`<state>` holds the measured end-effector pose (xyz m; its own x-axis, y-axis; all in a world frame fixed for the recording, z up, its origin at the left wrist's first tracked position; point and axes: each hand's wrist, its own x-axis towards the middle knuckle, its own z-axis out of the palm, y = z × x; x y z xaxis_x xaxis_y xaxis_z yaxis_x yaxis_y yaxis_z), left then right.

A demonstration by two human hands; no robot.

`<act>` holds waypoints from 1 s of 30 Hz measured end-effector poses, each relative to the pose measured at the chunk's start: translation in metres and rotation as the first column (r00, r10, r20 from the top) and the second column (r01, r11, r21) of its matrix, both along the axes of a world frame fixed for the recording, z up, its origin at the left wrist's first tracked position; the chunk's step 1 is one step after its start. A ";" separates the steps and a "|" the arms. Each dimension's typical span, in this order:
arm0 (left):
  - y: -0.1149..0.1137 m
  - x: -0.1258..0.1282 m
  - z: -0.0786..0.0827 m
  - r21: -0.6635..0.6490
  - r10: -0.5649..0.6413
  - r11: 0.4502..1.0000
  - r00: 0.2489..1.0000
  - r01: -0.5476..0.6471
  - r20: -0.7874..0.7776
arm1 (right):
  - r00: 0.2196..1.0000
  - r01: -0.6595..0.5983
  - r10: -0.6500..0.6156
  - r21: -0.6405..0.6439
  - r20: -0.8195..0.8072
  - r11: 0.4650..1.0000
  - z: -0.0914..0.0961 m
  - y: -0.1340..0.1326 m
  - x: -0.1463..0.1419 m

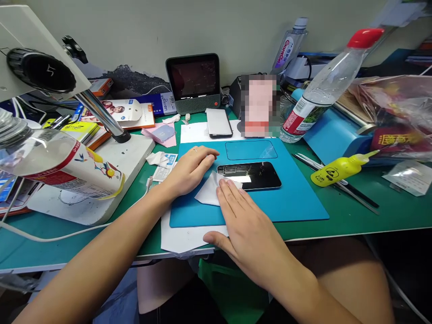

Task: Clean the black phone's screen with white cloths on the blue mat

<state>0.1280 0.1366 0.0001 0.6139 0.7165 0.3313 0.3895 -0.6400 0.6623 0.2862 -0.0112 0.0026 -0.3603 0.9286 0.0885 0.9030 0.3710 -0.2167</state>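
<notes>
The phone (265,175) looked mid-wipe, right hand (249,222) flat on the tissue (207,192), left hand (191,167) loosely curled, glass (251,150) lying apart.

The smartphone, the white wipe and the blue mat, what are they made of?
Smartphone: probably glass in front; glossy black with bright reflections.
White wipe: paper or thin cloth, matte and soft-looking; I can't tell which.
Blue mat: maybe silicone or rubber, from its smooth, dull surface.

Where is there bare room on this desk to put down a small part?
Free: the blue mat right of the phone, to the mat's right edge; also the green desk between mat and long tools. Crowded: the phone's left end, by left hand, right hand and white wipe.
</notes>
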 end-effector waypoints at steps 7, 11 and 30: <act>-0.004 0.000 0.001 0.021 -0.023 0.999 0.998 0.025 -0.059 | 0.998 -0.003 0.001 0.026 0.059 1.000 -0.005 -0.008 0.017; -0.004 0.000 -0.001 0.050 -0.039 0.998 0.995 0.043 -0.088 | 0.993 0.075 -0.084 0.101 0.082 0.992 -0.014 -0.017 0.048; -0.002 0.000 -0.002 0.083 -0.075 0.993 0.992 0.083 -0.099 | 0.954 0.286 -0.278 -0.063 0.114 0.956 -0.001 0.031 0.084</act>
